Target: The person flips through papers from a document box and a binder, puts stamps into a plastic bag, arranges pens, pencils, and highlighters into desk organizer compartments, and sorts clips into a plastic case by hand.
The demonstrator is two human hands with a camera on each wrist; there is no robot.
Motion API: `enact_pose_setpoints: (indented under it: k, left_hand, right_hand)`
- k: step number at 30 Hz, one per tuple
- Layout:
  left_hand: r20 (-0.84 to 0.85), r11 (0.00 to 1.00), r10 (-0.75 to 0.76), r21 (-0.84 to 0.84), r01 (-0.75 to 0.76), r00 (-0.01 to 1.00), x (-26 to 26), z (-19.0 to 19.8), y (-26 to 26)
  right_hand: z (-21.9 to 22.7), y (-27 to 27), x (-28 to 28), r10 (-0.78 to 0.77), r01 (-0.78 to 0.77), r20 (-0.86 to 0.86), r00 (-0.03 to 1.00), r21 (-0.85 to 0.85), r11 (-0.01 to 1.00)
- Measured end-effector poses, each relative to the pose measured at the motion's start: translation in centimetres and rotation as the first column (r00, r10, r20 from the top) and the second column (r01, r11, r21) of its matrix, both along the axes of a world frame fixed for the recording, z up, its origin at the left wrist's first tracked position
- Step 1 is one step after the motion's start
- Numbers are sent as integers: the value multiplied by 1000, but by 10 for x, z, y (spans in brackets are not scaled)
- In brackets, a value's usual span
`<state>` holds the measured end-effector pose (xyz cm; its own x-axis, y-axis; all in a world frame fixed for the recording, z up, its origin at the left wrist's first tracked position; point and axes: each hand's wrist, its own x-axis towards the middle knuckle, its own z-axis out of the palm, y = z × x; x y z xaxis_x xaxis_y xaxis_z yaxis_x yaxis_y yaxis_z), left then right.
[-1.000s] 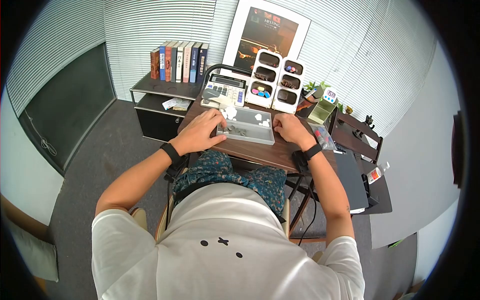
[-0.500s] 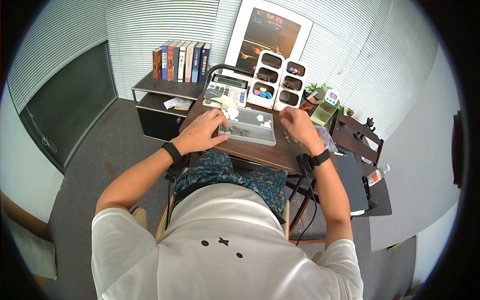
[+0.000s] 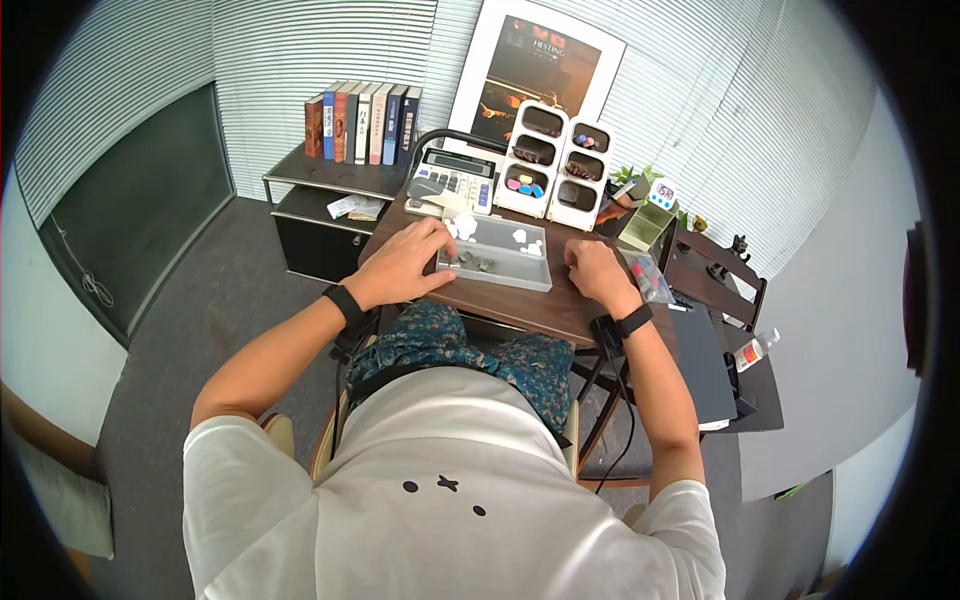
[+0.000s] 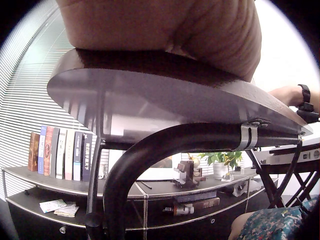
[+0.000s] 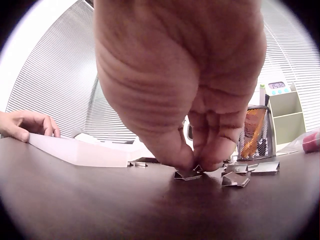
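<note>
At the left end of a grey plastic tray [image 3: 522,282], my left hand [image 3: 405,262] grips the wall, thumb on the near side and fingers bent over the rim. Small metal clips [image 3: 483,264] lie in the tray's near compartment; white pieces [image 3: 463,229] sit in its far part. To the right of the tray, my right hand [image 3: 597,272] is down at the tabletop. In the right wrist view its thumb and forefinger pinch a small metal clip [image 5: 187,175]. Several loose clips [image 5: 235,180] lie around the fingertips. The left wrist view shows only the palm's heel over the table edge.
Behind the tray stand a calculator [image 3: 455,180] and a white organizer [image 3: 524,203] with coloured pieces in its compartments. A mesh pen holder [image 5: 255,135], a digital clock [image 3: 662,192] and a plastic bag [image 3: 648,277] are to the right. Books [image 3: 360,125] line a low cabinet.
My right hand went from the tray's right end, up and rightward, then down to the clips on the table. My left hand has stayed at the tray.
</note>
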<state>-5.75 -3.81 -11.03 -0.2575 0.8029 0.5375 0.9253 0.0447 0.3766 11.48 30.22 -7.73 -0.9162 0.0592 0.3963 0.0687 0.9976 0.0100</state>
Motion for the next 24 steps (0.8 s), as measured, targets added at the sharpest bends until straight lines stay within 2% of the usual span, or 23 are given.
enact_pose_setpoints:
  k: [4, 6, 10, 12, 13, 14, 15, 16, 18, 19, 21, 22, 24]
  left_hand:
    - [5, 1000, 5, -11, -4, 1000, 0, 0, 0]
    - [1, 1000, 5, -9, -4, 1000, -1, 0, 0]
    - [-3, 1000, 6, -8, -6, 1000, 0, -1, 0]
    - [-3, 1000, 7, -9, -7, 1000, -1, -1, -1]
    - [-5, 1000, 5, -10, -5, 1000, -1, -1, 0]
    - [-5, 1000, 2, -13, -2, 1000, -1, -3, 1]
    - [-22, 1000, -3, 17, 3, 1000, -2, -4, 2]
    - [-38, 999, -4, 48, 6, 999, -3, -5, 3]
    - [-28, 999, -5, 43, 6, 1000, -3, -5, 2]
    - [-20, 999, -4, 40, 5, 1000, -2, -4, 1]
    - [-8, 1000, 6, 13, -6, 1000, 0, 0, -1]
    - [4, 1000, 11, -16, -11, 1000, 1, 1, -1]
    - [0, 1000, 8, -10, -8, 1000, 1, 1, 0]
  right_hand:
    - [4, 2, -2, -15, 15, 35, 999, -3, 1000]
    - [3, -1, -3, -119, 116, 72, 990, 43, 992]
    - [8, -9, -5, -92, 89, 65, 994, 47, 995]
    - [16, -22, -5, -43, 40, -53, 998, -48, 998]
    - [22, -32, -5, -45, 42, -51, 998, -51, 998]
    - [28, -42, -6, 37, -63, -94, 995, -289, 955]
    - [33, -48, -4, 105, -170, -156, 982, -502, 848]
    - [36, -48, -2, 103, -169, -157, 982, -502, 848]
    - [41, -49, 0, 84, -155, -212, 974, -342, 927]
    - [44, -49, 4, 90, -160, -212, 973, -339, 927]
    - [42, -47, 20, -87, 85, -38, 995, -42, 996]
    - [39, -46, 26, -89, 88, -40, 995, -41, 995]
    - [29, -40, 34, -148, 148, 94, 984, 6, 989]
